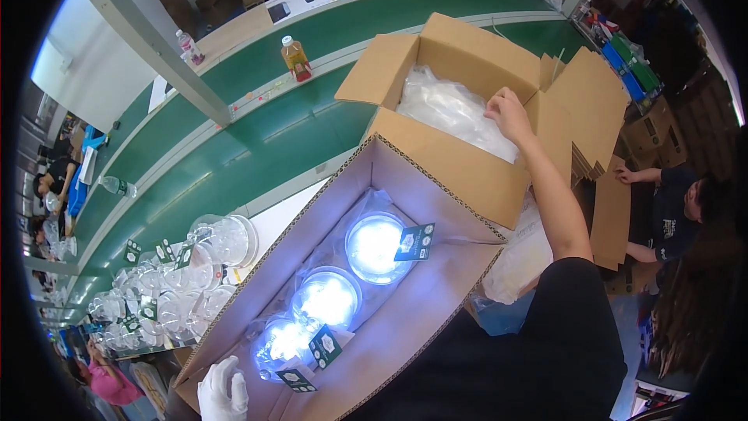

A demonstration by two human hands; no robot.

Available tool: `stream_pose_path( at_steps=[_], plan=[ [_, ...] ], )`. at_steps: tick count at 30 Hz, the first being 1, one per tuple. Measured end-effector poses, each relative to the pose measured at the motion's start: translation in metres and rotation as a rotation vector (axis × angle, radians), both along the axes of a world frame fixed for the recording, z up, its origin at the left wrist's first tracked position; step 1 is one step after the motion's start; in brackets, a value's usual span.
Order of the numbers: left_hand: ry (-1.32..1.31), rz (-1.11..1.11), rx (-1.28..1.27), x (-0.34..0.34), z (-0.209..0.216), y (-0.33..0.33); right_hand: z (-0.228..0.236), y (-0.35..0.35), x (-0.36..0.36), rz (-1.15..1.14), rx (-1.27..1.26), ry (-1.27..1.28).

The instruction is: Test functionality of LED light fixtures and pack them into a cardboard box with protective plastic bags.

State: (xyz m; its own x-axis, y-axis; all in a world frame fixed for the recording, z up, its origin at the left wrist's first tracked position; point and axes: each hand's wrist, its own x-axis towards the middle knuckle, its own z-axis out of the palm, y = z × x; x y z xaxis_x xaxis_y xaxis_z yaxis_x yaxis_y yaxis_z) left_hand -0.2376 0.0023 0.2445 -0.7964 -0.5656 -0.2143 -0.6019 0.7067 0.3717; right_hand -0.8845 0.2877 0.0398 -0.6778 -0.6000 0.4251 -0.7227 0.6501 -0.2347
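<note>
My left hand, in a white glove, is curled over the near end of a long cardboard box. Inside this box stand three clear round lamps in thin plastic, brightly lit: a far one, a middle one and a near one. Dark green tags hang from them. My bare right hand reaches into a second open carton beyond. Its fingers are pinched at the edge of a heap of clear plastic bags; the fingertips are partly hidden.
Many unlit clear lamps with green tags crowd the white surface at left. A drink bottle stands on the green conveyor. Flattened cardboard leans beside the carton. At right, a co-worker holds a cardboard sheet.
</note>
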Motion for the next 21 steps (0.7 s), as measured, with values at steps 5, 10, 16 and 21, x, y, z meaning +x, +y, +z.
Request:
stream_pose_path(
  at_steps=[5, 10, 16, 21],
  plan=[
    [-0.004, -0.059, -0.020, -0.004, 0.003, 0.001, 0.012, -0.007, -0.002, 0.006, -0.110, -0.500],
    [-0.009, -0.070, -0.040, -0.004, 0.003, 0.004, 0.057, -0.016, 0.012, -0.005, -0.650, -0.666],
    [-0.026, -0.077, -0.016, -0.005, 0.004, 0.003, 0.102, -0.027, 0.018, 0.092, -0.199, -0.638],
    [-0.006, -0.100, -0.039, -0.007, 0.007, 0.008, 0.191, -0.053, 0.049, 0.406, -0.690, -0.359]
  ],
)
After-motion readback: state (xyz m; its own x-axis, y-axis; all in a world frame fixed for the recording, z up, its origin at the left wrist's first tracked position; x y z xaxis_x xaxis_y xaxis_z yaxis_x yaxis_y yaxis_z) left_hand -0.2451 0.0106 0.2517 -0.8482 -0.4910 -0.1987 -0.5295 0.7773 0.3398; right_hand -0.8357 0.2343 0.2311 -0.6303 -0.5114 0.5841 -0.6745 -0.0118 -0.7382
